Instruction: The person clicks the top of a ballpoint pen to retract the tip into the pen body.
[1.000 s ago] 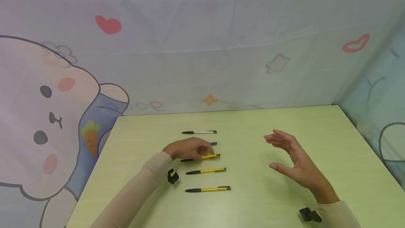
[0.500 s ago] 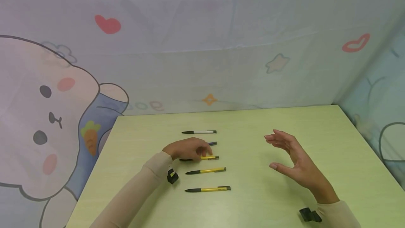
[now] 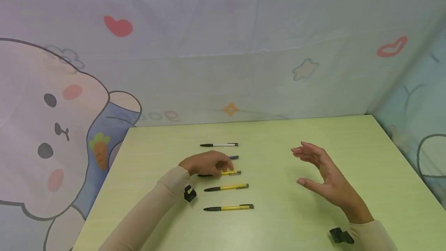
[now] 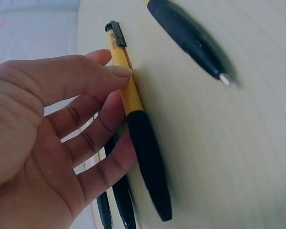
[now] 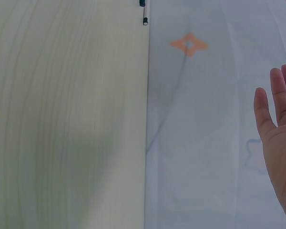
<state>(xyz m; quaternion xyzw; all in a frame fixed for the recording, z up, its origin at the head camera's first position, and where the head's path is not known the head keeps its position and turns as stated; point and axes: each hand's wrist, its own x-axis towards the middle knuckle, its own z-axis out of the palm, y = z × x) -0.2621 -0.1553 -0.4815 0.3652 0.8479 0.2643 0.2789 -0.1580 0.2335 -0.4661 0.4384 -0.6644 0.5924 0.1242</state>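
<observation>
My left hand (image 3: 208,162) pinches a yellow pen (image 3: 230,173) with a black grip, the middle one of a column of pens. In the left wrist view the thumb presses on the barrel of that yellow pen (image 4: 130,98), with the fingers behind it. A blue pen (image 3: 235,157) lies just beyond, mostly hidden by the hand. Farther back is a white pen (image 3: 223,145) with a black tip. Two more yellow pens, the nearer-middle pen (image 3: 233,187) and the front pen (image 3: 235,207), lie closer to me. My right hand (image 3: 325,177) hovers at the right, fingers extended, holding nothing.
All the pens lie roughly parallel on the pale yellow-green table (image 3: 278,220). A printed cloth (image 3: 209,69) hangs behind the table's back edge, and another stretch of cloth (image 3: 425,100) is at the right side.
The pinched yellow pen has shifted very slightly left, with the left fingertips drawing in a little. My right hand stays where it was.
</observation>
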